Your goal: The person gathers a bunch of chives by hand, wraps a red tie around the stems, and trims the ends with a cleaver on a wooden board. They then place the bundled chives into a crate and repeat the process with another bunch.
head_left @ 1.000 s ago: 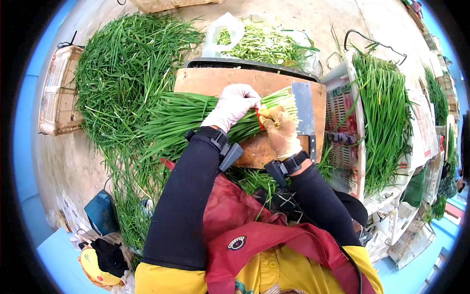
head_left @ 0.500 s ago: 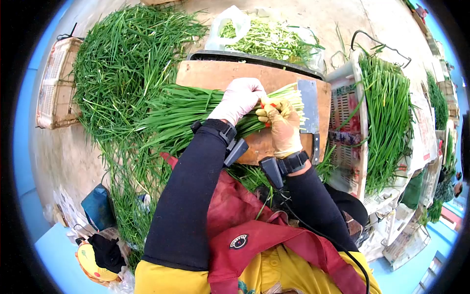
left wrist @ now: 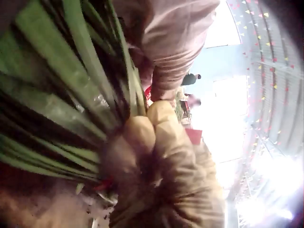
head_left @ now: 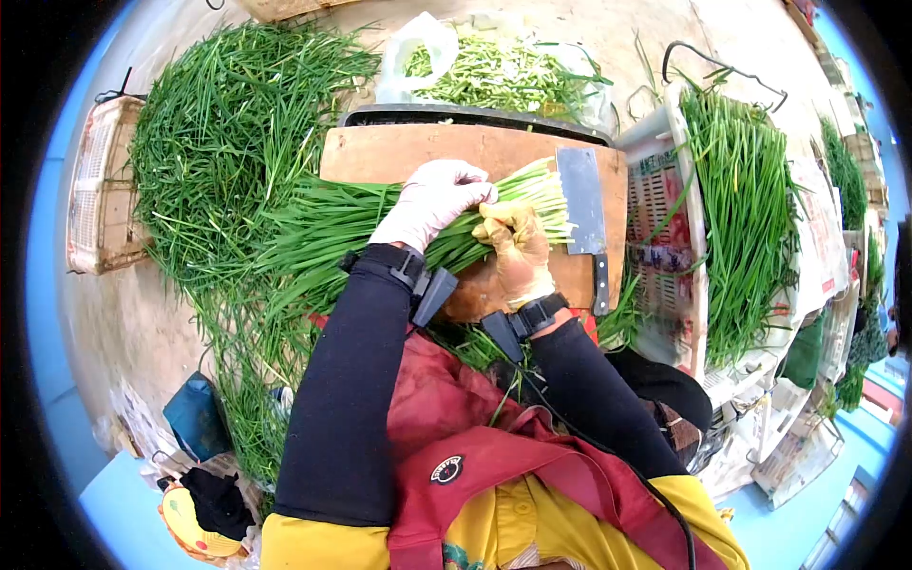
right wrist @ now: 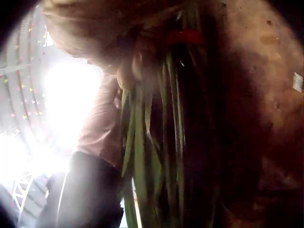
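A bundle of green chives point(head_left: 328, 223) lies across a wooden board point(head_left: 375, 152), pale cut stems toward the right. My left hand point(head_left: 432, 201), in a whitish glove, rests over the bundle with its fingers curled and the fingertips pinched together. Beside it, my right hand point(head_left: 518, 252) in a yellowish glove curls its fingers at the bundle's near side. A red band point(right wrist: 185, 37) goes round the stems in the right wrist view, and both hands pinch at it; the fingers mostly hide it in the head view. A cleaver point(head_left: 581, 195) lies flat just right of the stem ends.
Loose chives point(head_left: 237, 142) are heaped on the floor at left, near a plastic crate point(head_left: 109, 190). Behind the board, a clear bag holds stem trimmings point(head_left: 494, 76). At right stands a white crate point(head_left: 689, 228) packed with upright chives point(head_left: 736, 218).
The right hand has turned and drawn slightly toward the near side of the bundle. The red band, visible between the hands earlier, is now mostly covered. The left hand stays over the bundle.
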A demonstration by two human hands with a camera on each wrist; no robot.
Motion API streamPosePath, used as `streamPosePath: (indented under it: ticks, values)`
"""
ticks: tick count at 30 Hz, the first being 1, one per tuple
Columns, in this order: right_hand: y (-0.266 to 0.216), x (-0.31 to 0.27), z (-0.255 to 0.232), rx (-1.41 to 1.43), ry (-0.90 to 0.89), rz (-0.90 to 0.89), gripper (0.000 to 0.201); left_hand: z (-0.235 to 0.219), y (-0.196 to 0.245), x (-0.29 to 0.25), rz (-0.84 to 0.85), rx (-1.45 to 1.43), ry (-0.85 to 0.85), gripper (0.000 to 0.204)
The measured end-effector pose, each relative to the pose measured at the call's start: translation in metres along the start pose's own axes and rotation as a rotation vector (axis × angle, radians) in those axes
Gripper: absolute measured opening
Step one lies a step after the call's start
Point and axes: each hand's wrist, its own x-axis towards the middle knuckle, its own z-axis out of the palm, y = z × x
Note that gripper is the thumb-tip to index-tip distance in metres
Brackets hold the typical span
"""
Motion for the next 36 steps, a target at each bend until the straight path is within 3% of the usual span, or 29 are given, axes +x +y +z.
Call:
streamPosePath:
  ticks: [4, 6, 7, 8, 9, 10, 12, 18, 24, 26, 27, 28, 29, 31, 33, 35, 36]
  values:
    - [-0.005, -0.003, 0.005, 0.123, 0.027, 0.047, 0.006, 0.012, -0.004, -0.01, -0.019, -0.042, 0.013, 0.013]
    - [0.015, -0.003, -0.002, 0.058, 0.032, 0.056, 0.005, 0.027, -0.011, -0.009, 0.125, -0.111, 0.174, 0.009]
    - [0.036, -0.003, -0.007, -0.165, 0.039, -0.01, 0.006, 0.03, -0.009, -0.011, 0.153, -0.008, 0.221, 0.009]
    - [0.016, 0.006, -0.001, -0.387, 0.045, -0.076, 0.007, 0.028, -0.003, -0.012, 0.155, -0.005, 0.223, 0.009]
    - [-0.01, 0.007, -0.01, 0.397, 0.085, 0.402, 0.011, 0.024, 0.003, -0.012, 0.231, 0.169, 0.24, 0.008]
    - [-0.016, 0.011, -0.015, 0.401, 0.087, 0.404, 0.011, 0.022, 0.005, -0.011, 0.302, 0.343, 0.253, 0.008]
    - [-0.02, 0.015, -0.021, 0.486, -0.026, 0.448, 0.022, 0.02, 0.006, -0.008, 0.276, 0.316, 0.243, 0.006]
    - [-0.028, 0.018, -0.018, 0.443, -0.002, 0.437, 0.019, 0.015, -0.004, 0.002, 0.231, 0.226, 0.239, 0.01]
    - [-0.031, 0.004, -0.011, 0.346, 0.019, 0.324, 0.017, 0.014, 0.005, 0.001, 0.189, 0.22, 0.193, 0.003]
    - [-0.023, -0.002, -0.003, 0.311, 0.049, 0.287, 0.018, 0.012, 0.017, 0.007, 0.15, 0.303, 0.105, 0.005]
    - [-0.016, -0.006, 0.002, 0.223, 0.064, 0.159, 0.021, 0.009, 0.03, 0.009, 0.298, 0.668, 0.064, 0.01]
    - [-0.007, -0.01, 0.005, 0.13, 0.075, 0.035, 0.024, 0.009, 0.048, 0.011, 0.303, 0.663, 0.061, 0.01]
    - [-0.004, -0.008, 0.009, 0.057, 0.097, -0.108, 0.028, 0.01, 0.064, 0.015, 0.316, 0.869, -0.058, 0.013]
    - [-0.005, -0.01, 0.011, -0.046, 0.099, -0.08, 0.026, 0.014, 0.08, 0.021, 0.344, 1.178, -0.216, 0.017]
    - [-0.005, -0.012, 0.011, -0.063, 0.099, -0.058, 0.024, 0.028, 0.086, 0.021, 0.363, 1.29, -0.212, 0.017]
    - [-0.003, -0.013, 0.009, -0.358, 0.095, -0.065, 0.022, 0.036, 0.082, 0.02, 0.3, 1.409, -0.192, 0.018]
    - [-0.001, -0.012, 0.006, -0.368, 0.103, -0.074, 0.022, 0.037, 0.078, 0.019, 0.316, 1.407, -0.19, 0.018]
